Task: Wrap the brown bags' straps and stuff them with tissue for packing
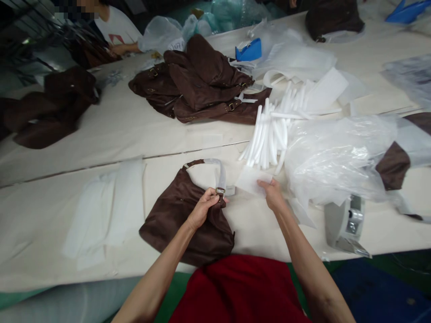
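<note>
Left hand (203,208) gripped a brown bag (188,220) at its buckle, right hand (274,194) pinched a white sheet (253,181)

The left fingers were closed, thumb against fingertips, on the strap end beside a metal buckle (220,191) with a pale sheen. The bag lay beneath and to the left of those fingers, its soft, smooth material slumped into broad folds around a short slanting zip. From the buckle, the strap (221,170) arched away beyond the fingertips, partly sleeved in thin whitish wrapping. A small pale tag (230,190) showed just right of the left fingertips; no writing could be made out on it.

The right fingers were nearly together, nipping the edge of the sheet, which was flat, thin and slightly translucent. Just beyond them lay a heap of slim white rods (269,134), smooth and gently curved. To their right spread crinkled, glossy clear plastic (336,152), with a grey metal dispenser (345,224) nearer the person.

Farther past both hands sat a pile of brown bags (202,85) with metal buckles and a blue plastic dispenser (248,49). Beyond that pile, a clear bag (161,33) carried a white label (177,44) with dark handwriting, too blurred to read surely.
</note>
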The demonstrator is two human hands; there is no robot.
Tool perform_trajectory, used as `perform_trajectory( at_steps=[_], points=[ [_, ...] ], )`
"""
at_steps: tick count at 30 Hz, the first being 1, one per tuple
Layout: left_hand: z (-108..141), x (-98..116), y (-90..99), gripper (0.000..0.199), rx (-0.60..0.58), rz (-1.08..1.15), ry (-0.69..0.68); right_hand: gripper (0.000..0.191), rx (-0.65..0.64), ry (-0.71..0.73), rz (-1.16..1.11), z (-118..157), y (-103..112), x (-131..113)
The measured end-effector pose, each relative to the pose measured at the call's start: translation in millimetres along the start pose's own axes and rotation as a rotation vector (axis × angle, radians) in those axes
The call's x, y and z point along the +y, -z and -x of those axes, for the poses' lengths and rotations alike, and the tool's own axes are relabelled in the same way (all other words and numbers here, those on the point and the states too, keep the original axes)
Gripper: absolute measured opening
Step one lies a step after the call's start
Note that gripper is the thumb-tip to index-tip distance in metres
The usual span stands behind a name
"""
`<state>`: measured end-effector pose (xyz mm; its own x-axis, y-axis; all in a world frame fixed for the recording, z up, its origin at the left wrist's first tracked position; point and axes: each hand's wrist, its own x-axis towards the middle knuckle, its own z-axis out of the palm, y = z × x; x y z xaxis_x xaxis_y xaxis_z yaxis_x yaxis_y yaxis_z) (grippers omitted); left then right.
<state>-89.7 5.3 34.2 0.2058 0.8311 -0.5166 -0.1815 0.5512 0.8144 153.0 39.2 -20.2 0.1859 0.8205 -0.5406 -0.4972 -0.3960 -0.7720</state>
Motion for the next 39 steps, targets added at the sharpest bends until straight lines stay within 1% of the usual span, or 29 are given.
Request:
perform_trajectory(
  at_steps=[5, 8, 13, 16, 19, 24, 26, 29, 31, 32, 34, 35, 36, 37, 39],
  points=[
    [4, -2, -5.8, 0.033, 0.057, -0.024, -0.014, 0.018, -0.201, -0.146, 0.193, -3, -45, 15],
    [5, -3, -8.4, 0.034, 0.072, -0.025, -0.002, 0.017, -0.285, -0.203, 0.184, -2, -57, 20],
    [3, -8, -11.6, 0.037, 0.098, -0.014, 0.022, 0.022, -0.271, -0.275, 0.026, 0, -54, 23],
    [1, -10, -14.9, 0.036, 0.107, -0.019, 0.032, 0.023, -0.271, -0.270, -0.073, 2, -50, 27],
    [0, -11, -18.4, 0.036, 0.113, -0.045, 0.010, 0.025, -0.270, -0.262, -0.158, 6, -48, 31],
    [-2, -13, -19.5, 0.034, 0.126, -0.161, -0.012, 0.024, -0.366, -0.328, -0.062, 12, -47, 32],
    [-4, -16, -18.6, 0.033, 0.162, -0.209, -0.039, 0.024, -0.358, -0.334, -0.062, 12, -47, 30],
    [-9, -20, -17.3, 0.035, 0.282, -0.252, -0.073, 0.024, -0.356, -0.326, -0.079, 12, -47, 28],
    [-11, -21, -16.9, 0.044, 0.357, -0.189, -0.034, 0.023, -0.390, -0.344, -0.048, 12, -47, 27],
    [-12, -21, -16.9, 0.055, 0.375, -0.132, 0.000, 0.024, -0.403, -0.354, -0.036, 13, -47, 27],
    [-12, -20, -17.3, 0.076, 0.368, -0.023, 0.060, 0.027, -0.435, -0.356, -0.031, 14, -47, 26],
    [-13, -18, -17.6, 0.079, 0.343, 0.005, 0.074, 0.029, -0.457, -0.347, -0.030, 15, -48, 25],
    [-13, -16, -17.8, 0.075, 0.306, 0.010, 0.079, 0.031, -0.477, -0.335, -0.025, 17, -48, 25],
    [-14, -14, -17.7, 0.067, 0.265, -0.006, 0.077, 0.033, -0.486, -0.321, -0.018, 18, -49, 25],
    [-18, -8, -16.3, 0.052, 0.180, -0.077, 0.053, 0.035, -0.465, -0.297, -0.014, 20, -50, 25]
  ],
)
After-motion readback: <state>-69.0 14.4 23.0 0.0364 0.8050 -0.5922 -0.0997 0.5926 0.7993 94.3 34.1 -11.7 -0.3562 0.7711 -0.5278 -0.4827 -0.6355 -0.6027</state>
